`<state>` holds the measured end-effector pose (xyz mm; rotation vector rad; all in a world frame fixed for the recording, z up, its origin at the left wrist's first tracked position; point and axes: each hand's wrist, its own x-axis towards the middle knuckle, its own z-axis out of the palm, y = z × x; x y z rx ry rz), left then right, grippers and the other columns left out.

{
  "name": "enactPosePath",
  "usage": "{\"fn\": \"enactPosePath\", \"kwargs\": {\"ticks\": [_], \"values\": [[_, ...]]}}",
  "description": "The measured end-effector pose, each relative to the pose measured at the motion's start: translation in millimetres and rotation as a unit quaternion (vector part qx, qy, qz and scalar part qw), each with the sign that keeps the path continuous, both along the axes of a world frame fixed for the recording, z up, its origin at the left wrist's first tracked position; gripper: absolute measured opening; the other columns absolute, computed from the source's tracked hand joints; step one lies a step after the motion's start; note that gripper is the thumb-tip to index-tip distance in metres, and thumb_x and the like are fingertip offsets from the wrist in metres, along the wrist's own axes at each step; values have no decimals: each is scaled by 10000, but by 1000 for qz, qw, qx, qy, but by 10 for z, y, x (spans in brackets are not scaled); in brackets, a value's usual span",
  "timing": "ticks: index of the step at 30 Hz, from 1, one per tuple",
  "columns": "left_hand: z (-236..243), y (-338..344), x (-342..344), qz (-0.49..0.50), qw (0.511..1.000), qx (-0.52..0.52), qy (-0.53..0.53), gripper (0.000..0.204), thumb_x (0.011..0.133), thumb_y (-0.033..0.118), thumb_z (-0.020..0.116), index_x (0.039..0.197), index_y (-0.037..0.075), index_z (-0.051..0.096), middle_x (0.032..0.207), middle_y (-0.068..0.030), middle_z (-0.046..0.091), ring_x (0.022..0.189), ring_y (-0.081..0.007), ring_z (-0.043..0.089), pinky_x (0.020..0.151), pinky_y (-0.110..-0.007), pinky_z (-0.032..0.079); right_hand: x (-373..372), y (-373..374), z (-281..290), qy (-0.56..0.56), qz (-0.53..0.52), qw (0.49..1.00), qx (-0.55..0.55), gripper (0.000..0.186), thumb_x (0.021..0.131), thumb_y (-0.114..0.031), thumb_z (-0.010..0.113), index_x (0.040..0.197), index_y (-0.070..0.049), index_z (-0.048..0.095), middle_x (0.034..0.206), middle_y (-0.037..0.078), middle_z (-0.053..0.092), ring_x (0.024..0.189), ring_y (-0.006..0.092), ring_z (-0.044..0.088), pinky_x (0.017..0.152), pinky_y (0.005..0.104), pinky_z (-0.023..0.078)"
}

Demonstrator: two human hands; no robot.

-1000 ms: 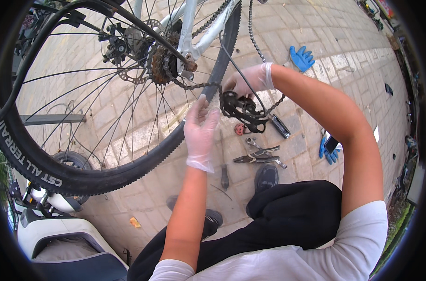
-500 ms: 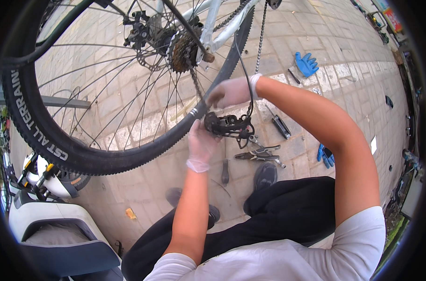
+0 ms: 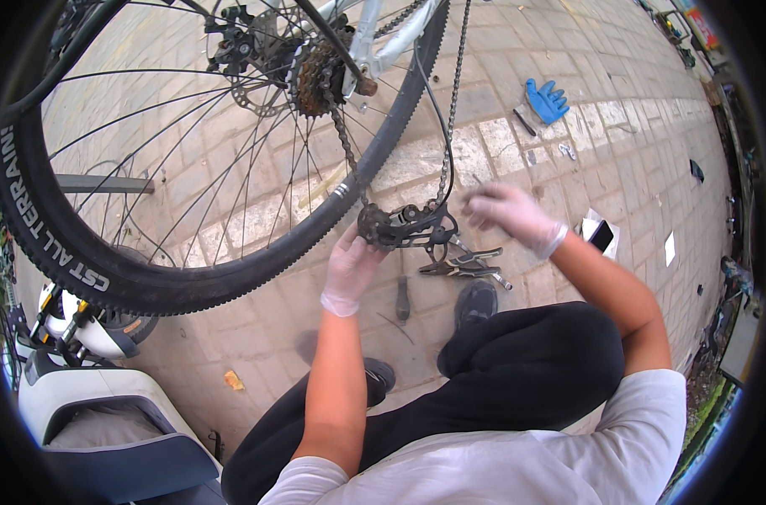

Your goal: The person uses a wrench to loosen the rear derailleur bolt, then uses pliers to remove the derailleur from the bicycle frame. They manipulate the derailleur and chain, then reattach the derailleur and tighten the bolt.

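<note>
My left hand [image 3: 354, 268], in a thin clear glove, grips a black rear derailleur [image 3: 408, 225] beside the tyre. The bicycle chain [image 3: 342, 139] runs from the rusty cassette [image 3: 317, 80] down to the derailleur, and another run of it rises at the right. A black cable [image 3: 444, 126] also leads to the derailleur. My right hand [image 3: 511, 217], gloved likewise, is apart from the derailleur, over the spot where a folding multi-tool lay. A thin tip shows by its fingers. Blur and the hand's own cover hide whether the fingers hold the tool.
The bicycle's rear wheel [image 3: 172, 290] fills the left. Pliers [image 3: 463, 265] and a dark-handled screwdriver [image 3: 403, 299] lie on the paving near my shoes. A blue glove [image 3: 548, 101] and a phone [image 3: 601, 236] lie to the right. A white-and-grey scooter [image 3: 113, 396] stands lower left.
My right hand has moved right and down, away from the chain beside the derailleur to the multi-tool's place. My left hand stays on the derailleur. The view has shifted slightly.
</note>
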<state>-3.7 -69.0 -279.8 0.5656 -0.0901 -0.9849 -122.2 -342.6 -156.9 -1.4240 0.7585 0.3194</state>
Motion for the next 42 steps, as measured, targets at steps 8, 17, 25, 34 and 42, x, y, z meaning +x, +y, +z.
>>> {"fn": "enactPosePath", "kwargs": {"ticks": [8,17,25,34,42], "values": [[3,-75,-147,-44,999,8,24,612,894,265,694,1407,50,439,1412,-101,496,1272,-268,506,1071,-505,391,-238,334,8,-56,-27,994,85,160,875,-117,688,961,9,639,835,24,658,769,77,611,711,237,498],[-16,-185,-373,-9,999,19,36,595,794,317,787,1284,59,568,1263,-68,624,1188,-223,571,1033,-413,431,-105,359,395,-153,104,982,-44,184,842,-112,729,944,1,625,790,-1,612,725,48,558,666,225,473],[-67,-124,-368,5,998,66,15,582,893,346,687,1338,24,495,1255,-65,601,1124,-206,585,993,-396,464,-114,421,263,-208,91,948,-221,269,768,-160,799,930,-28,628,764,34,595,691,135,572,630,283,474],[0,-177,-399,-1,998,66,13,636,893,393,682,1361,18,474,1274,-71,590,1135,-209,584,974,-395,481,-64,366,187,-376,126,782,-481,411,664,-192,852,993,-89,628,892,70,621,800,287,611,720,370,488],[124,-316,-504,-1,996,34,80,594,949,461,553,1409,103,442,1340,-89,567,1242,-264,542,1103,-473,388,171,383,233,-359,81,814,-449,683,627,-198,873,1225,-73,567,1083,136,602,974,316,591,828,389,477]]}}
